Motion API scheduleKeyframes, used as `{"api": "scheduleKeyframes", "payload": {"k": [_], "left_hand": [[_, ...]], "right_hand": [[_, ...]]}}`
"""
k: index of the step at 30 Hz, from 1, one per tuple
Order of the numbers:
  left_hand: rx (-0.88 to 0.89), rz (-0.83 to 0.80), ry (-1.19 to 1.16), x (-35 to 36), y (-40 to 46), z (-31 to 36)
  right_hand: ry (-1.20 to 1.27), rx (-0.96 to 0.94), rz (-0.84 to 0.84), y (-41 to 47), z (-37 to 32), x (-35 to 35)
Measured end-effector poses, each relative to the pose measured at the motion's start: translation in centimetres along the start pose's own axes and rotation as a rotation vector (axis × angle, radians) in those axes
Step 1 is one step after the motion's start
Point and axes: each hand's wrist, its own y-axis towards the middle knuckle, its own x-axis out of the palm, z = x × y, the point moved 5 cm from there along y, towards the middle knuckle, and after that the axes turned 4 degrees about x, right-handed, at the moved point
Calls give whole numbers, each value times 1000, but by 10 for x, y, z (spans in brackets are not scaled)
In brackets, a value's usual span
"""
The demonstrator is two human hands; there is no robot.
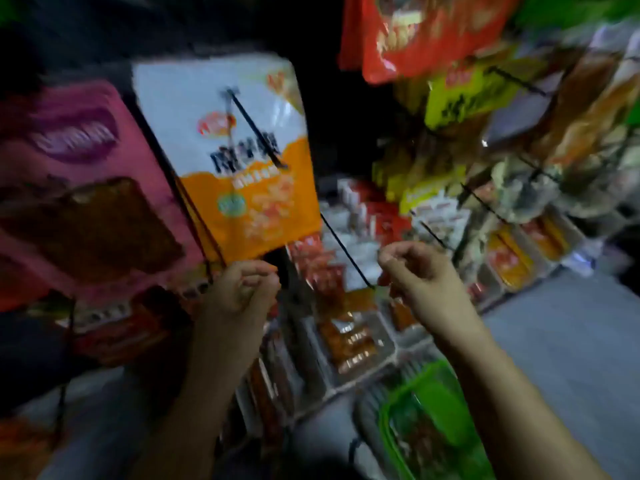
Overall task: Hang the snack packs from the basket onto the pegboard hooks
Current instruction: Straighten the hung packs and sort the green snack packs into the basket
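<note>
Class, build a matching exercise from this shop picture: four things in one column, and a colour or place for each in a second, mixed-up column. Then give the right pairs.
Things
1. pink pack
2. white and orange pack
3. red pack
4. green basket

Places
A. top, right of centre
B. bottom right, below the right hand
C. far left
D. just above the left hand

Pairs: 1-C, 2-D, 3-A, 4-B

Below me, clear trays (349, 344) of small red and orange sachets sit mid-frame; grey floor (568, 341) lower right.
</note>
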Motion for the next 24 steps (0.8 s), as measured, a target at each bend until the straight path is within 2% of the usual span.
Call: {"api": "scheduleKeyframes", "payload": {"k": [5, 9, 13, 17, 19, 24], "left_hand": [[-72, -255, 46, 89, -52, -54], [-211, -437, 38, 174, -92, -110], [-366, -572, 138, 265, -145, -195], [-609, -652, 208, 364, -213, -315], [-688, -652, 225, 413, -243, -377], [-994, -581, 154, 520, -292, -518]], "right_hand": [[-73, 284, 144, -65, 126, -64], [-134, 493, 196, -95, 232, -109], [-214, 805, 151, -121, 365, -149], [-328, 1074, -1, -146, 518, -179], [-387, 1095, -75, -144, 587, -188], [-530, 973, -231, -102, 730, -192]]}}
